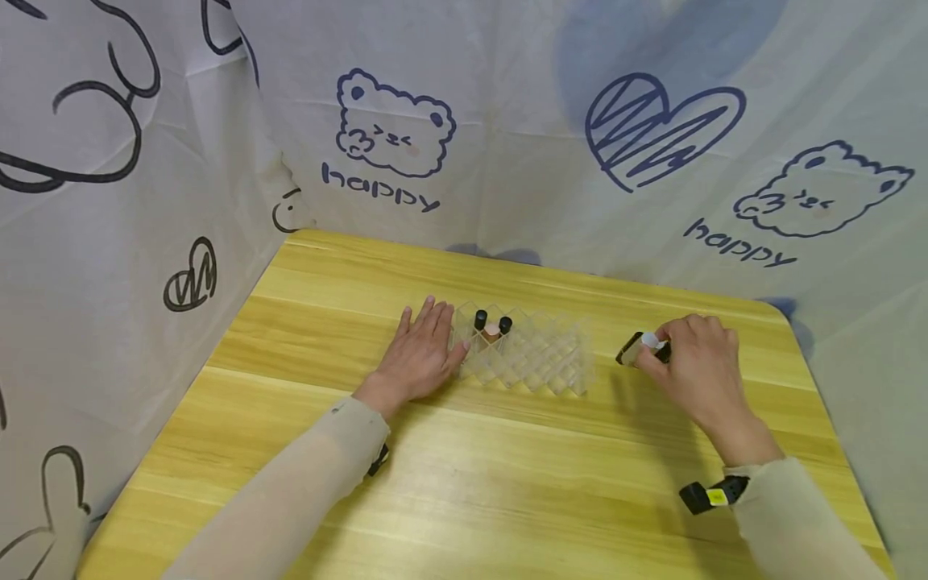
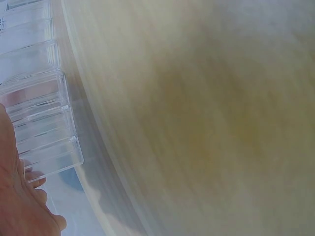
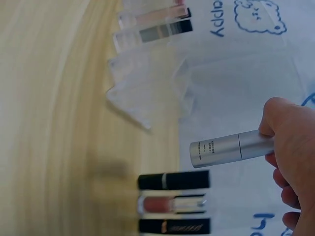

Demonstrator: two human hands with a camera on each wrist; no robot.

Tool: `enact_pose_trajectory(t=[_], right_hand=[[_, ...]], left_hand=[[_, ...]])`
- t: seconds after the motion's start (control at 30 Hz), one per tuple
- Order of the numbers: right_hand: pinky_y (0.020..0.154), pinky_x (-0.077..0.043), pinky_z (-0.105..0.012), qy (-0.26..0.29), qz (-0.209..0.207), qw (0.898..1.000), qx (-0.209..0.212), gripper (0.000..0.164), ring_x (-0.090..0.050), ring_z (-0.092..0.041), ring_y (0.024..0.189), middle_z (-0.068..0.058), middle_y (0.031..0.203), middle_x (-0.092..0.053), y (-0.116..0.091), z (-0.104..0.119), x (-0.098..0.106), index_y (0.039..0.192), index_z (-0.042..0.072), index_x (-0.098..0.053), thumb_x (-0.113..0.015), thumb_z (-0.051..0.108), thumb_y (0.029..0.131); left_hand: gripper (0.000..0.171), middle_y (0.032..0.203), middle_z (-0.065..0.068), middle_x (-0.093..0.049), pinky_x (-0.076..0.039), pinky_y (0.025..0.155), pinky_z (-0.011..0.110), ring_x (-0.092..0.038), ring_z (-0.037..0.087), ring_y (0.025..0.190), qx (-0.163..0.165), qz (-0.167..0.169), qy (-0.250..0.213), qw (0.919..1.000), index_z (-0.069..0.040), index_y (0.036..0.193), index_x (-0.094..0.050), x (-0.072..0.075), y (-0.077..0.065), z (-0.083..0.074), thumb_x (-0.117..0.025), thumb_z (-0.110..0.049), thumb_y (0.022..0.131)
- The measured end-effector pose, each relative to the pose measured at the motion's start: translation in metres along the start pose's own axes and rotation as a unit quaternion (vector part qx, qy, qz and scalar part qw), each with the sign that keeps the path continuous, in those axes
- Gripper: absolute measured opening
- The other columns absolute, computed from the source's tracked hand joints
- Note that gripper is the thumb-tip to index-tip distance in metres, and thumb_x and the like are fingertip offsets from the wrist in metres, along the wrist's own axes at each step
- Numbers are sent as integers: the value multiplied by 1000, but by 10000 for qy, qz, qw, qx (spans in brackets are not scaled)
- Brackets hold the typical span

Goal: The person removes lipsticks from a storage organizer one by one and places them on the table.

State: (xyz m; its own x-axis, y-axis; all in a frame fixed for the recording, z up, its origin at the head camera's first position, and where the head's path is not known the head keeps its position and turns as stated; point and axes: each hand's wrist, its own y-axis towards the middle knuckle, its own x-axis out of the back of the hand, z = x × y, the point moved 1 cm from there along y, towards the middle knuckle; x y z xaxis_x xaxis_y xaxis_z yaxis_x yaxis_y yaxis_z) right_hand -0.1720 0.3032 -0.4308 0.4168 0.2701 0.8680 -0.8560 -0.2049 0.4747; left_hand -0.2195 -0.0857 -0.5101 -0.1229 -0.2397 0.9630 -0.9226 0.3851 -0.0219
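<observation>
My left hand (image 1: 423, 352) rests against the left end of a clear plastic organizer (image 1: 545, 359) with diamond-shaped compartments, fingers straight and thumb along its near side. Two black-capped tubes (image 1: 505, 325) and a tube with a pinkish cap (image 1: 490, 331) stand in compartments near that hand. On the right, my right hand (image 1: 702, 369) pinches a silver lipstick tube (image 3: 221, 150) by its upper part, thumb on one side and fingers on the other. Beside and below it, in the right wrist view, stand a black tube (image 3: 173, 180), a pinkish lip gloss (image 3: 160, 204) and another black tube (image 3: 179, 226).
The wooden table (image 1: 449, 491) extends around the organizer and toward the front. A white cloth (image 1: 507, 153) with drawn bears and hearts hangs behind the table and along its sides. Black wrist cameras (image 1: 698, 497) sit at the cuffs.
</observation>
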Motion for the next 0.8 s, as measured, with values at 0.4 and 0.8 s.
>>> enact_pose_trajectory(t=[0.4, 0.8], right_hand=[[65, -33, -51, -93, -192, 9997, 101, 25, -54, -43, 77, -19, 81, -65, -25, -22, -30, 86, -1, -71, -68, 25, 86], [69, -37, -55, -77, -160, 9998, -81, 26, -56, -46, 84, -22, 87, -65, -32, -21, -46, 90, -2, -69, -66, 24, 87]], left_hand=[[79, 176, 16, -17, -2, 133, 56, -2, 30, 165, 0, 7, 48, 10000, -3, 169, -15, 0, -1, 0, -25, -57, 113], [79, 177, 16, -15, 0, 133, 56, 0, 30, 165, 40, 57, 58, 10000, -3, 169, -13, -1, -1, 0, -23, -57, 113]])
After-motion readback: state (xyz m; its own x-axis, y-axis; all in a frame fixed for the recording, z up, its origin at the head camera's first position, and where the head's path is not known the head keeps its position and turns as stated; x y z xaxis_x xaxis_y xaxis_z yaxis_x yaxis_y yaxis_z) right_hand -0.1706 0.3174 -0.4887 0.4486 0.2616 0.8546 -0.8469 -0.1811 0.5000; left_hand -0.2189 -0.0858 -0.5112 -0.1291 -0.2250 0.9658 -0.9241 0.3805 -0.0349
